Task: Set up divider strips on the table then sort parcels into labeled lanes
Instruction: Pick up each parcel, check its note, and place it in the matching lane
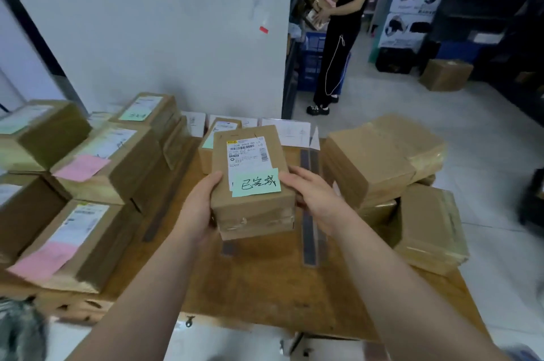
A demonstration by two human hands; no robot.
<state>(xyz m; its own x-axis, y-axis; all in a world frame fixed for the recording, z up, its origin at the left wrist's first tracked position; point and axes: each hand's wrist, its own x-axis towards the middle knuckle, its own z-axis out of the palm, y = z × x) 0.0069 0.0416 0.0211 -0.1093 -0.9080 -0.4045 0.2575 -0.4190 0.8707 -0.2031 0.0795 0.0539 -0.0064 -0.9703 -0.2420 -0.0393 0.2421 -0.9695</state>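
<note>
Clasping with curled left hand (200,207) one side of a rectangular brown cardboard parcel (250,154), smooth green paper note (255,183) on top; gripping opposite side with right hand (312,198); above worn wooden table (265,278), left of flat dark divider strip (310,248).

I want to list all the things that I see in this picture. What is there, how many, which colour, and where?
held parcel: one, brown with a white label, centre, between the hands
green note: one, green, handwritten, on the held parcel
pink notes: two, pink, on left parcels
left parcels: several, brown, table's left
right parcels: several, plain brown, table's right
divider strips: at least two, dark grey, flat on the table
table: one, brown wood
paper sheets: a few, white, table's far edge
box: one, brown, on the floor
crate: one, blue, by the shelves
other person: one, black clothes, at the shelves
left hand: grips the parcel's left side
right hand: grips its right side
</note>
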